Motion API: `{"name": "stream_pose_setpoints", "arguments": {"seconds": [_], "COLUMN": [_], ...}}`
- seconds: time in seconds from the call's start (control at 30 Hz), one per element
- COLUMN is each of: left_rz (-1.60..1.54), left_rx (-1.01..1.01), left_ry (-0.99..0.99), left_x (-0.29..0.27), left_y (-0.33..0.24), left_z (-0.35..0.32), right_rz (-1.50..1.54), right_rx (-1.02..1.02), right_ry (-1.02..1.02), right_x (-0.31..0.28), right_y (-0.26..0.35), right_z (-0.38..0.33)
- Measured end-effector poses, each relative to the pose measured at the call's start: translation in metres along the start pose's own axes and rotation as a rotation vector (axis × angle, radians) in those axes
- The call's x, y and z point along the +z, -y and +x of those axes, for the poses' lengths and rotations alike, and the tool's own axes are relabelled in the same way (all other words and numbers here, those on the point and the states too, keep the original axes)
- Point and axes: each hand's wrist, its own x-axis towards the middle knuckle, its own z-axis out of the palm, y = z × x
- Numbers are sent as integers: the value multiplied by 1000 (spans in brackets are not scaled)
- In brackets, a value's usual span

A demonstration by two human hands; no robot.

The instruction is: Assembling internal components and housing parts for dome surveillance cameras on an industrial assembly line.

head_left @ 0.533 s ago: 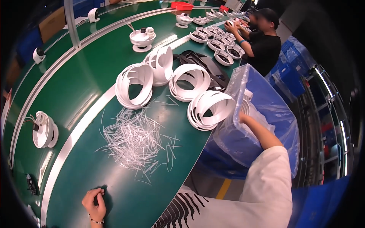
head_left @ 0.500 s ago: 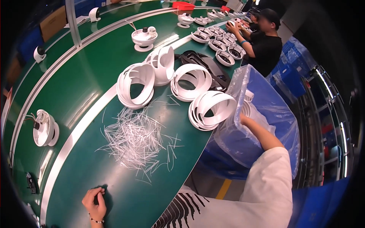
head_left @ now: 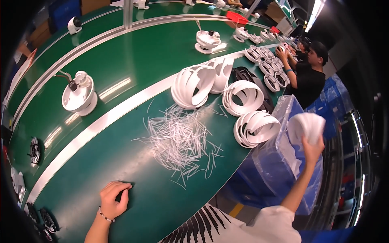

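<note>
My right hand [head_left: 313, 148] grips a stack of white plastic rings [head_left: 307, 125], blurred by motion, above a blue bin [head_left: 259, 170] lined with clear plastic film. My left hand [head_left: 114, 197] rests on the green tabletop with fingers curled toward the thumb, nothing visible in it. Between the hands lies a loose heap of thin white strips [head_left: 178, 137]. Beyond it, several nested groups of white plastic rings [head_left: 193, 87] stand on the table; the nearest white ring group [head_left: 256, 128] sits at the edge beside the bin.
Behind the rings lies a black bag-like item [head_left: 259, 87]. White round housings [head_left: 80, 95] with wires stand along the green conveyor [head_left: 133, 69]. A co-worker [head_left: 308, 77] in black handles parts at the far right, near rows of white bowls [head_left: 269, 67]. A red tray [head_left: 236, 18] is farther back.
My right hand has come up out of the blue bin with a stack of white rings. My left hand stays curled on the table. The whole view has shifted.
</note>
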Motion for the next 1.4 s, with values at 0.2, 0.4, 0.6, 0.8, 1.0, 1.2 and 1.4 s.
{"name": "stream_pose_setpoints", "arguments": {"seconds": [0.2,0.4,0.6,0.8,1.0,1.2,1.4], "left_rz": [-14,-17,-29,-31,-26,-14,-41], "left_rx": [18,43,44,24,20,33,27], "left_ry": [5,17,21,36,37,43,63], "left_x": [-6,-7,-4,-6,-7,-9,6], "left_y": [4,6,4,6,7,7,5], "left_z": [-6,-7,-6,-8,-9,-9,-1], "right_rz": [1069,2166,2290,1850,1750,1685,1512], "right_rx": [-35,1117,1254,1201,883,676,659], "right_ry": [-173,554,495,465,545,464,286], "right_x": [3,84,154,158,136,132,131], "right_y": [111,191,177,186,186,201,194], "right_z": [-41,-98,-110,-109,-117,-126,-128]}}
